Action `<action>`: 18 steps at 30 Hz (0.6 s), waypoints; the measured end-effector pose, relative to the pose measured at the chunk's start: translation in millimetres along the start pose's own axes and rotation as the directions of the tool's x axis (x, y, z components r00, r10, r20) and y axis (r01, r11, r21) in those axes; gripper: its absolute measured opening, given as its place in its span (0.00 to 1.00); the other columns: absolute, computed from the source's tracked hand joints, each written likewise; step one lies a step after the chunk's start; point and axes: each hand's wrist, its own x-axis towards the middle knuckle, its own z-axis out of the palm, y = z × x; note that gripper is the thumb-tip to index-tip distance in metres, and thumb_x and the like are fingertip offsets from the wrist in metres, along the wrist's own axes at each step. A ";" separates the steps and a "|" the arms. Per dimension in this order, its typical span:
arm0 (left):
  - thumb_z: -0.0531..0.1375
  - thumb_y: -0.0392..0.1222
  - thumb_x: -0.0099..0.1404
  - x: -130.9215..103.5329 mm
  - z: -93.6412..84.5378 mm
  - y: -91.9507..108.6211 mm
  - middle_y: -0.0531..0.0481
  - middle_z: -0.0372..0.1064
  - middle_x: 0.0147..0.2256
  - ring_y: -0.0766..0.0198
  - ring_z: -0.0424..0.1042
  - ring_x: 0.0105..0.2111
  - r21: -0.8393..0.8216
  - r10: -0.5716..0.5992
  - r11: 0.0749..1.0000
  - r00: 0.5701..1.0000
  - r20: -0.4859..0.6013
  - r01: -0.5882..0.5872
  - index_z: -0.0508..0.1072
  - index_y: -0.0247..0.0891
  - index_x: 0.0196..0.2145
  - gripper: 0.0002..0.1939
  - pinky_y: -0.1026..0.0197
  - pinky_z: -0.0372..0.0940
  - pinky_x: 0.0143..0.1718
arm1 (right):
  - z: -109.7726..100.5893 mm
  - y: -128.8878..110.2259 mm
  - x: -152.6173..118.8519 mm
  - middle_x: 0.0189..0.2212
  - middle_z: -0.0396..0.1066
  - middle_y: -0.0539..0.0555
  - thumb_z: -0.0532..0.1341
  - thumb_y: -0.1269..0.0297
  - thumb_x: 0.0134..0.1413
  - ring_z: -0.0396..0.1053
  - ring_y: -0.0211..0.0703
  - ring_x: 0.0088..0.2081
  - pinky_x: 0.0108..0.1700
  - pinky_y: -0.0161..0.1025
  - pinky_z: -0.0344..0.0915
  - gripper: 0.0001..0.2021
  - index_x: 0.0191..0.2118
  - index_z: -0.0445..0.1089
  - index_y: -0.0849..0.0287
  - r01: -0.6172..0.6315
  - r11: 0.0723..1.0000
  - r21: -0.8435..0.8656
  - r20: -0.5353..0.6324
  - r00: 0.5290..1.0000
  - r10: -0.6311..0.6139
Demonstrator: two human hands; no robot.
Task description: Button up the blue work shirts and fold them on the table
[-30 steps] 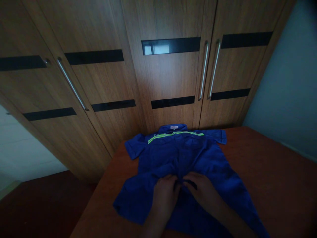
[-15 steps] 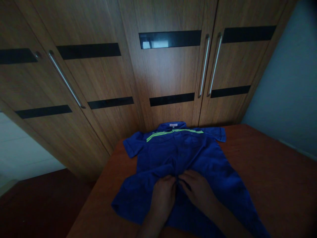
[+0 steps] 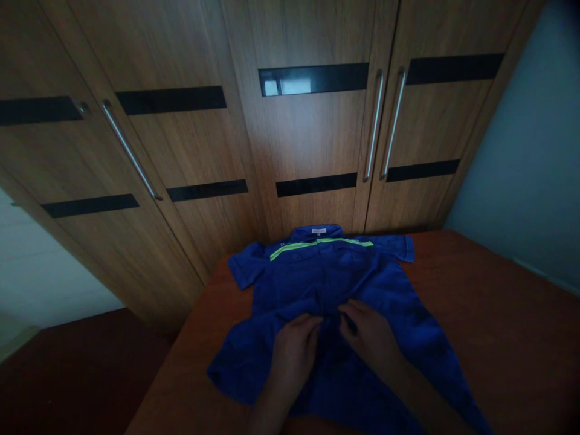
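Note:
A blue short-sleeved shirt (image 3: 290, 278) lies front up, its collar at the far side and a yellow-green stripe across the chest. Its lower left front is lifted and bunched. My left hand (image 3: 296, 344) is closed in a pinch on the cloth near the middle of the front. Just to the right, my right hand (image 3: 369, 332) has its thumb and fingers curled at the cloth of the front opening. A small gap separates the fingertips of the two hands. Dim light hides the exact cloth edges and any button there.
The shirt rests on a reddish-brown wooden surface (image 3: 489, 314). Directly behind it stands a wooden wardrobe (image 3: 312, 133) with dark strips and long metal handles. A pale wall (image 3: 521, 181) rises at the right. Dark floor (image 3: 90, 362) shows at the lower left.
My two hands have moved apart from where their fingertips met at the shirt's front. The right hand has shifted slightly right and up. The view has tilted a little.

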 end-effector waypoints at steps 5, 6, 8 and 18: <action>0.50 0.37 0.67 -1.9 -34.4 -14.3 0.48 0.76 0.39 0.61 0.74 0.39 0.031 -0.009 0.999 0.983 -0.182 0.015 0.76 0.43 0.43 0.15 0.59 0.68 0.43 | -33.8 39.9 8.4 0.37 0.74 0.55 0.52 0.68 0.56 0.72 0.45 0.39 0.43 0.40 0.67 0.12 0.40 0.71 0.57 -0.066 0.997 -0.041 -0.082 0.995 0.063; 0.50 0.39 0.67 -3.0 -44.5 -18.9 0.49 0.76 0.39 0.60 0.74 0.40 0.057 -0.016 0.998 0.977 -0.214 0.029 0.76 0.43 0.43 0.15 0.58 0.68 0.44 | -44.4 49.6 9.8 0.38 0.74 0.55 0.52 0.67 0.57 0.72 0.45 0.40 0.44 0.41 0.67 0.12 0.41 0.72 0.58 -0.081 0.995 -0.051 -0.104 0.992 0.076; 0.51 0.43 0.67 -5.1 -63.8 -28.6 0.49 0.76 0.41 0.59 0.74 0.41 0.106 -0.028 0.993 0.968 -0.251 0.056 0.76 0.44 0.43 0.14 0.56 0.67 0.46 | -65.6 66.7 12.3 0.39 0.73 0.55 0.52 0.65 0.58 0.71 0.46 0.41 0.46 0.43 0.67 0.12 0.42 0.72 0.57 -0.077 0.995 -0.067 -0.147 0.987 0.066; 0.48 0.34 0.65 1.1 -62.0 -52.2 0.46 0.75 0.41 0.55 0.73 0.41 0.540 -0.116 0.832 0.991 -0.059 0.129 0.74 0.43 0.44 0.17 0.53 0.65 0.45 | -66.0 71.7 18.6 0.35 0.70 0.56 0.52 0.74 0.53 0.69 0.46 0.39 0.42 0.41 0.65 0.12 0.36 0.72 0.57 -0.001 0.940 -0.340 0.134 0.990 0.050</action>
